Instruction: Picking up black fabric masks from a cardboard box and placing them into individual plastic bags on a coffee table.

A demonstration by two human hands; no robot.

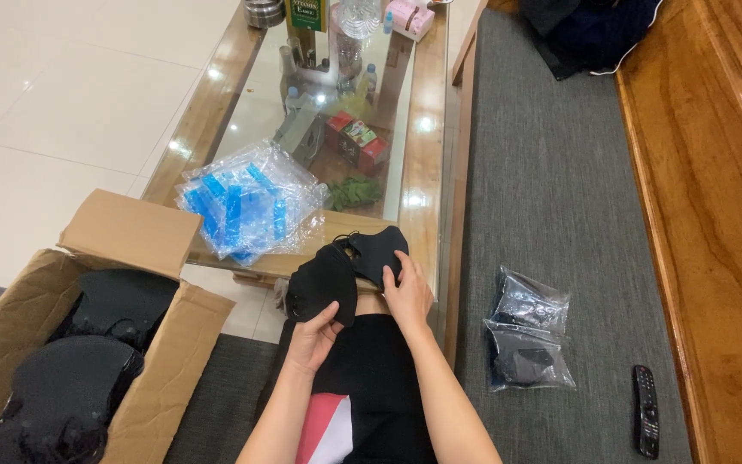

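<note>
A black fabric face mask (337, 273) lies spread over my knees at the near edge of the glass table. My left hand (315, 333) pinches its lower left part. My right hand (406, 292) presses on its right half with the fingers spread over the cloth. A pile of clear plastic bags with blue strips (246, 204) lies on the table just left of the mask. Two bagged black masks (527, 331) rest on the grey cushion to my right.
An open cardboard box (143, 241) holding black masks stands on the floor at my left. The glass-topped wooden table (427, 146) carries bottles and small boxes farther away. A black remote control (646, 409) lies on the grey bench cushion (551, 172), beside a wooden backrest.
</note>
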